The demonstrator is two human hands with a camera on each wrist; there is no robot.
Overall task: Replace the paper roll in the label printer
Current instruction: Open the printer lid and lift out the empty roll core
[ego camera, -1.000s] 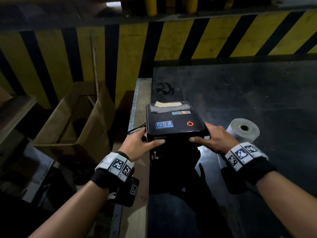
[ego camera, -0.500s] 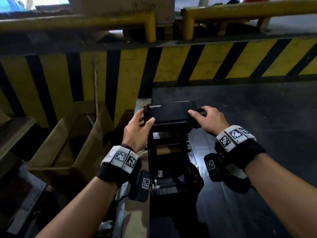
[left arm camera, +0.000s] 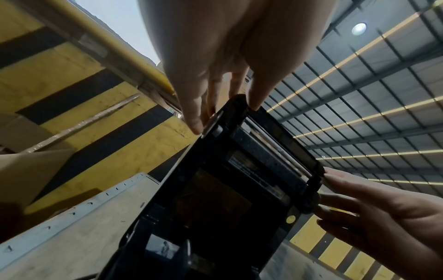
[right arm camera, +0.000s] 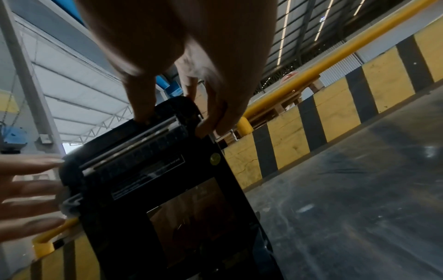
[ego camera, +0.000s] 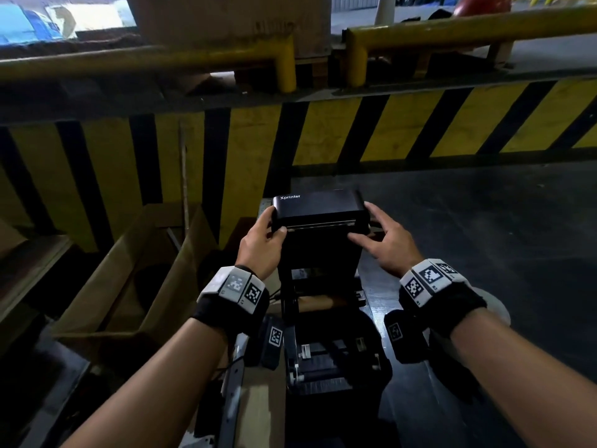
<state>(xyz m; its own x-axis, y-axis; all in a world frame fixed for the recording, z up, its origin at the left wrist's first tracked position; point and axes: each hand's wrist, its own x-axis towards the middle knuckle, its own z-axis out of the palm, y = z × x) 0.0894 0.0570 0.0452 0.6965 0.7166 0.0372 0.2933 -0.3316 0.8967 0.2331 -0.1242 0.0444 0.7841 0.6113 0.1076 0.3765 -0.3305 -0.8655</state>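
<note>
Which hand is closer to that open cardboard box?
Left. The left hand grips the printer lid on the side facing the cardboard box; the right hand touches the lid's far edge.

Pretty dim down here, honestly. Head view: the only daylight comes in at 11 o'clock through a washed-out blue-white opening (ego camera: 64, 14). The yellow steel guard rail (ego camera: 145, 64) bows from lens distortion, and the glossy black plastic printer lid (ego camera: 318, 206) shows one thin highlight, with murk below. Left wrist view: a round white ceiling lamp (left arm camera: 358, 28) glares at 1 o'clock, and the left hand (left arm camera: 227, 47) is too close and soft. Right wrist view: the right hand (right arm camera: 182, 47) is motion-smeared, and the dark grey scuffed floor (right arm camera: 359, 199) has a streaky sheen at 3 o'clock.
</note>
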